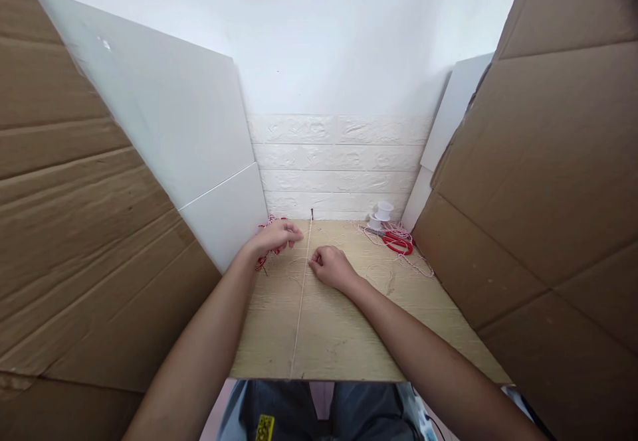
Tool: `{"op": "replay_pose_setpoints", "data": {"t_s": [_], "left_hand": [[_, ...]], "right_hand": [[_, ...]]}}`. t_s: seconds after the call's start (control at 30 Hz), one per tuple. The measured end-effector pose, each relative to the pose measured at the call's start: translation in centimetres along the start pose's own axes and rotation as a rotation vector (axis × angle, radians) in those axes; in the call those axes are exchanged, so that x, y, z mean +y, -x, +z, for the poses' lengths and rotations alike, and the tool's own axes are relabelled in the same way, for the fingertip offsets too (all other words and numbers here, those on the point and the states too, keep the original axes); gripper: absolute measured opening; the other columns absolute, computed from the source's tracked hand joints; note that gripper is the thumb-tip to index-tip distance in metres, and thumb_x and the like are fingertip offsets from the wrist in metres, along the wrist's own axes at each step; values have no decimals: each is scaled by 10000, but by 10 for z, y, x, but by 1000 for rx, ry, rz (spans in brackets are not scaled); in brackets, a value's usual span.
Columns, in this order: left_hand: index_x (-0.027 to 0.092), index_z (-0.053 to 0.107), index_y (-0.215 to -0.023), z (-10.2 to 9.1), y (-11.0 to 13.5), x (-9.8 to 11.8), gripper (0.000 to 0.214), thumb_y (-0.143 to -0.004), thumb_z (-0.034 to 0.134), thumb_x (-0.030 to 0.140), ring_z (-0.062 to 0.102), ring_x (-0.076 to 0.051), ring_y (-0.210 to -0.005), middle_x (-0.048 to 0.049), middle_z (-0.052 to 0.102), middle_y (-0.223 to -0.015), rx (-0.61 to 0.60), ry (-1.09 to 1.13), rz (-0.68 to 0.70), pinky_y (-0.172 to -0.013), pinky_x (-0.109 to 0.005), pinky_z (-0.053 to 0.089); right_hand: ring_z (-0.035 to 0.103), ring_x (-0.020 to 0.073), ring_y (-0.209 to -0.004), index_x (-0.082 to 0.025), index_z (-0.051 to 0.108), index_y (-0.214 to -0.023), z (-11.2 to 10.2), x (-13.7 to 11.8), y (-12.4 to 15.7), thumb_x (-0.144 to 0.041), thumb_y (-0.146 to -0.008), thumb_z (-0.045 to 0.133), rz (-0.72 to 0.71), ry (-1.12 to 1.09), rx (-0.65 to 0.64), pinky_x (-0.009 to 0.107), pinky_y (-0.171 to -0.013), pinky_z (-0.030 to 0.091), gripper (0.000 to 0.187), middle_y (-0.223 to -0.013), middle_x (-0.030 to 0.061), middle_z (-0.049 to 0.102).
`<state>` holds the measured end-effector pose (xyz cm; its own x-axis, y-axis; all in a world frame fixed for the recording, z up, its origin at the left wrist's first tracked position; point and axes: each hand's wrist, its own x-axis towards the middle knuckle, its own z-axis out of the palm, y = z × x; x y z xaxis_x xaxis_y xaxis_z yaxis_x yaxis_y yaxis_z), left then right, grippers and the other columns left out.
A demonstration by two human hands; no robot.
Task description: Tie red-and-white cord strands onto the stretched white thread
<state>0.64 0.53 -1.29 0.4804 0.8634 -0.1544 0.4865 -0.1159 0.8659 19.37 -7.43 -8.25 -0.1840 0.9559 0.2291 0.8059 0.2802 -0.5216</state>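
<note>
A thin pale cord [300,311] runs taut down the wooden board, from a small dark hook [312,214] at the back to the front edge. My left hand [280,235] hovers left of the cord near its upper end. Its fingers are bent and drawn together, pointing right; anything between them is too fine to make out. On the cord's right side, my right hand [333,267] rests low over the board. Its thumb and forefinger are pinched right beside the cord, and what they hold is too small to see. Behind my left hand lies a tangle of red and white thread [262,262].
Red-handled scissors [397,243] lie at the back right on loose pink and white thread [421,267], beside white spools [383,210]. Cardboard panels [74,215] [548,182] stand on both sides. A white brick-patterned wall [343,159] closes the back.
</note>
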Motion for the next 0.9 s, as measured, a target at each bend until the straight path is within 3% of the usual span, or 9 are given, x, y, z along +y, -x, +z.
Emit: {"op": "replay_pose_setpoints", "data": {"t_s": [0.13,0.4,0.9], "left_hand": [[157,692,-837,5,-6,-8,340,-651,749,435,449,-95,-428,-11,609,-596,-113,-216,-64,-393,-227,275],[156,693,-734,4,-8,-17,335,-649,747,475,456,-99,-418,-27,615,-588,-279,-244,-65,-377,-228,277],[153,668,-701,9,-6,-15,321,-668,744,463,439,-90,-411,-8,575,-552,-312,-193,-61,-383,-223,290]], "right_hand": [[597,155,-808,-192,667,-812,1,1,0,-258,-889,615,-3,5,-1,251,-722,359,114,-847,46,700],[595,162,-815,-189,666,-824,0,0,0,-273,-890,616,-9,21,8,257,-718,358,118,-864,55,701],[591,157,-812,-191,661,-833,-1,0,1,-273,-898,608,-7,24,0,254,-714,359,117,-878,52,699]]}}
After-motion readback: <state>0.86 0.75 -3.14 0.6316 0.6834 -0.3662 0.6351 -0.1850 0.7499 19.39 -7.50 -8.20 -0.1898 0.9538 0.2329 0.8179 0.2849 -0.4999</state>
